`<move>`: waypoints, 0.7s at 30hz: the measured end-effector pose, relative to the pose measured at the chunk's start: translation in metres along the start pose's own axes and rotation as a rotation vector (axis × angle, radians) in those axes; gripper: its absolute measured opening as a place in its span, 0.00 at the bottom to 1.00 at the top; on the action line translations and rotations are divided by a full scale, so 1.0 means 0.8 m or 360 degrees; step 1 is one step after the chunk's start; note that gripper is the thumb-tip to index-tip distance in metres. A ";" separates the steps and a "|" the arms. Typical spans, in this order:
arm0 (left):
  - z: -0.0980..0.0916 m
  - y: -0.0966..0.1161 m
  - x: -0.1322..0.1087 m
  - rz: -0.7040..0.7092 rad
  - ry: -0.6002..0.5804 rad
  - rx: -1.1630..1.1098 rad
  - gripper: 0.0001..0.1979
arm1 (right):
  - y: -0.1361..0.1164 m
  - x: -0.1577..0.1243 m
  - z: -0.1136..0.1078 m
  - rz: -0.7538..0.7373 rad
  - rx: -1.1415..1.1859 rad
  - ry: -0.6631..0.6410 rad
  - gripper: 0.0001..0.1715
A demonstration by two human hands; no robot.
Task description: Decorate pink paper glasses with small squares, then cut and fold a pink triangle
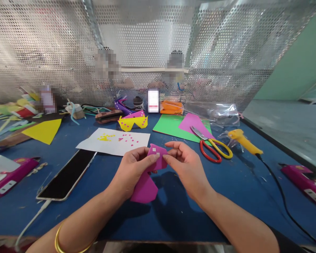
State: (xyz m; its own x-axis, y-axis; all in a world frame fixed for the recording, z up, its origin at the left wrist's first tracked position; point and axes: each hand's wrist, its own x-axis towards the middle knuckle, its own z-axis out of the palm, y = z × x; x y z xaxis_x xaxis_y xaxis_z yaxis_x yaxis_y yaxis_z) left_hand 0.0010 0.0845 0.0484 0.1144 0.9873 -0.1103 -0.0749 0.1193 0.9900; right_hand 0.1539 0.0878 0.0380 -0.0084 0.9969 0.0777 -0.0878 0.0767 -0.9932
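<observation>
1. magenta sheet [144,189], cut to shape, is up in the hands over the blue table [181,225]; it looks light and bendy, likely to crease at its narrow part.
2. left hand [130,167] pinches its upper part, thumb beside small white squares [154,149].
3. right hand [186,163] curls at the right edge, thumb touching; whether its fingertips grip anything, i cannot tell.
4. edges seem the safest hold, clear of the squares.
5. beyond: white paper [105,147], yellow cutout [131,123], scissors [205,138].

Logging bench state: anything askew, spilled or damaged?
Nothing clearly spilled or damaged. Mildly askew: the white paper overlaps the far end of the black-screened phone, and the scissors lie slanted partly on the pink sheet.
</observation>
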 end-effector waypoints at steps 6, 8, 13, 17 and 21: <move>0.002 -0.001 0.001 0.0012 0.0035 -0.0013 0.06 | 0.000 -0.005 0.000 -0.0054 -0.0177 -0.0008 0.16; 0.003 0.001 0.000 -0.0020 0.0044 -0.0015 0.07 | 0.000 -0.005 0.000 -0.0057 -0.0203 -0.0017 0.16; 0.004 0.004 0.000 -0.0067 0.0043 -0.0019 0.09 | 0.001 -0.005 -0.001 -0.0044 -0.0204 -0.0034 0.16; 0.004 0.004 0.001 -0.0090 0.0044 -0.0010 0.09 | 0.001 -0.006 0.000 -0.0040 -0.0194 -0.0027 0.16; 0.004 0.005 0.001 -0.0083 0.0036 -0.0006 0.08 | 0.002 -0.005 0.000 -0.0045 -0.0188 -0.0027 0.16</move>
State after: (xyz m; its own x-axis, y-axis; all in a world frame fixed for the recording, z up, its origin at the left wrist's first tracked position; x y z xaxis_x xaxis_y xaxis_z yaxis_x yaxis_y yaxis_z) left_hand 0.0037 0.0854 0.0529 0.0961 0.9818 -0.1638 -0.0732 0.1711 0.9825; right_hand 0.1540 0.0838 0.0357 -0.0244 0.9941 0.1061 0.0300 0.1068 -0.9938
